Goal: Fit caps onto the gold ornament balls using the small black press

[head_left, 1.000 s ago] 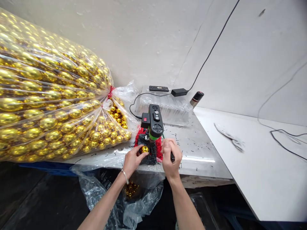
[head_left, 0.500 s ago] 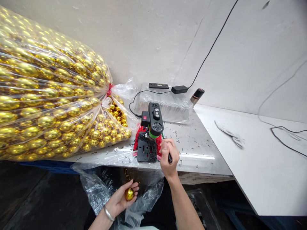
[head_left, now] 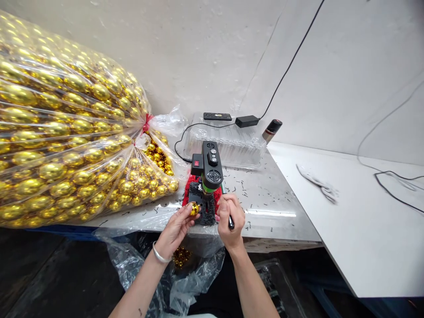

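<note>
My left hand (head_left: 177, 227) pinches a shiny gold ball (head_left: 194, 209) by its side, just left of the tool's front end. Dark spots show on the ball's surface. My right hand (head_left: 232, 218) is wrapped round the black-tipped lever handle (head_left: 231, 222) of a small black bench drill press (head_left: 212, 164) with a green band below its head. Its black slotted base plate (head_left: 208, 215) is strewn with dark shavings and stands on a red mat (head_left: 190, 183). The drill's tip is hidden under the head.
A huge clear bag (head_left: 66, 145) of gold balls fills the left. Behind the drill lie a clear plastic tray (head_left: 232, 152), a power adapter (head_left: 247, 121) and a remote-like black device (head_left: 217, 116). A dark-capped bottle (head_left: 272, 131) leans there. An open plastic bag (head_left: 195, 282) with gold balls (head_left: 181, 256) hangs below.
My left hand has risen from over the lower bag to the drill's base plate with the gold ball. My right hand stays on the lever.
</note>
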Demonstrator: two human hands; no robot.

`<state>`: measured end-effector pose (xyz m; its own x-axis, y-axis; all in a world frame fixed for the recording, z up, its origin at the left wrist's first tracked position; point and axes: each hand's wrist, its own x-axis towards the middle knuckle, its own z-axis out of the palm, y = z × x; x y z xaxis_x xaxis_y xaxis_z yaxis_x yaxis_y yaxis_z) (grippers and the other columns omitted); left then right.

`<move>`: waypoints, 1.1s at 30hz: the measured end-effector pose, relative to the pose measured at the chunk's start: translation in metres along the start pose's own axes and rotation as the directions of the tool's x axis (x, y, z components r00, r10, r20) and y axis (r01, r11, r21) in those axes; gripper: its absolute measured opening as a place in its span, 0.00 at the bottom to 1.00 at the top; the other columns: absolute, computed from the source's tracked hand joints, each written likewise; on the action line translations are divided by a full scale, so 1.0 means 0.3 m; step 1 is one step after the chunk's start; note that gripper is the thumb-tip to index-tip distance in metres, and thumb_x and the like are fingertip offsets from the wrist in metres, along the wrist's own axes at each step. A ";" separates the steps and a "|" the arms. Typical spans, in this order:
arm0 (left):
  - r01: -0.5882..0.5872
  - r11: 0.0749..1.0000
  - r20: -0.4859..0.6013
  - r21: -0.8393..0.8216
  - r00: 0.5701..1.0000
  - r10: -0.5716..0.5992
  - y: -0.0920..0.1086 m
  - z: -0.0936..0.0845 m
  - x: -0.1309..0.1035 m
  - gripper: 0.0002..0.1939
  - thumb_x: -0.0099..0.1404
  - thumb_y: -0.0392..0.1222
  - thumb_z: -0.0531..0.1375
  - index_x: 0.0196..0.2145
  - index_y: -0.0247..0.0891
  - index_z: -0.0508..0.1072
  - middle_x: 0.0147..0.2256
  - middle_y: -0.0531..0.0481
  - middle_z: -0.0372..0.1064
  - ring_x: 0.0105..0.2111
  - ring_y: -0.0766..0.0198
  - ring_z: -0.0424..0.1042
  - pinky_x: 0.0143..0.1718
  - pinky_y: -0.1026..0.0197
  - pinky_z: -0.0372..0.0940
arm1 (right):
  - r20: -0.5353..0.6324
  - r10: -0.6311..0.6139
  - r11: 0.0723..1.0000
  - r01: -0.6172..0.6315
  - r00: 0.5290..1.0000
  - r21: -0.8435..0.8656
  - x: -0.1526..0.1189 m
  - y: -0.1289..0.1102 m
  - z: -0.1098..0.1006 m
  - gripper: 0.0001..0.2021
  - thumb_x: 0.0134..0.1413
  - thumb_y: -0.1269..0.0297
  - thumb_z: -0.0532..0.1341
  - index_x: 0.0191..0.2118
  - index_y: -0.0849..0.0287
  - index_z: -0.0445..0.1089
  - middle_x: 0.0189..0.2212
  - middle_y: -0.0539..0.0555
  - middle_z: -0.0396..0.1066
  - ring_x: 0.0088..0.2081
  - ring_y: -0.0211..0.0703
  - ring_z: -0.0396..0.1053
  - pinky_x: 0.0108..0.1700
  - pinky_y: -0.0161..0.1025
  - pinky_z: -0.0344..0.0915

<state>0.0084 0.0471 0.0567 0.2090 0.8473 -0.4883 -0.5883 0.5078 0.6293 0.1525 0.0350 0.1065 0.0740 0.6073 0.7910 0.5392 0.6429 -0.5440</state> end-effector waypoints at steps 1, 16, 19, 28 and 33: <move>-0.025 1.000 -0.016 0.019 1.000 0.025 -0.005 0.003 0.015 0.10 0.60 0.38 0.64 0.39 0.32 0.74 0.33 0.47 0.74 0.28 0.69 0.74 0.24 0.73 0.66 | 0.003 0.001 1.000 -0.001 1.000 -0.002 -0.001 0.001 0.000 0.13 0.58 0.78 0.49 0.24 0.57 0.56 0.24 0.50 0.60 0.30 0.36 0.61 0.31 0.36 0.58; -0.486 0.282 0.294 0.827 0.801 0.521 -0.060 -0.022 0.151 0.18 0.59 0.46 0.60 0.45 0.36 0.71 0.41 0.43 0.72 0.36 0.57 0.72 0.41 0.54 0.66 | 0.016 -0.027 1.000 0.027 1.000 -0.011 -0.014 0.015 0.000 0.12 0.57 0.78 0.49 0.25 0.57 0.58 0.22 0.49 0.59 0.31 0.38 0.62 0.32 0.36 0.60; -0.508 0.224 0.337 0.832 0.782 0.525 -0.050 -0.010 0.149 0.17 0.58 0.44 0.60 0.45 0.38 0.73 0.44 0.41 0.71 0.42 0.53 0.71 0.47 0.53 0.64 | 0.021 -0.032 0.999 0.032 0.999 -0.015 -0.017 0.018 0.000 0.12 0.57 0.77 0.49 0.25 0.57 0.58 0.22 0.49 0.60 0.31 0.38 0.63 0.31 0.37 0.60; -0.545 0.304 0.347 0.781 0.784 0.515 -0.045 -0.012 0.173 0.16 0.54 0.47 0.66 0.41 0.43 0.76 0.42 0.43 0.71 0.46 0.48 0.64 0.54 0.51 0.54 | 0.022 -0.036 0.999 0.037 0.999 -0.016 -0.025 0.025 0.001 0.12 0.56 0.78 0.50 0.26 0.57 0.58 0.22 0.49 0.59 0.32 0.39 0.63 0.32 0.37 0.61; -0.548 0.139 0.403 0.825 0.742 0.536 -0.062 -0.033 0.191 0.17 0.56 0.49 0.64 0.44 0.43 0.76 0.43 0.42 0.71 0.46 0.48 0.64 0.52 0.49 0.53 | 0.016 -0.035 0.999 0.035 0.999 -0.012 -0.063 0.052 0.012 0.11 0.57 0.76 0.49 0.26 0.58 0.59 0.26 0.51 0.61 0.31 0.38 0.63 0.30 0.36 0.62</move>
<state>0.0235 0.0846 0.0110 0.1547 0.9634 0.2187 0.4480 -0.2657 0.8536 0.1566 0.0353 0.0821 0.0419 0.5915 0.8053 0.5516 0.6583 -0.5122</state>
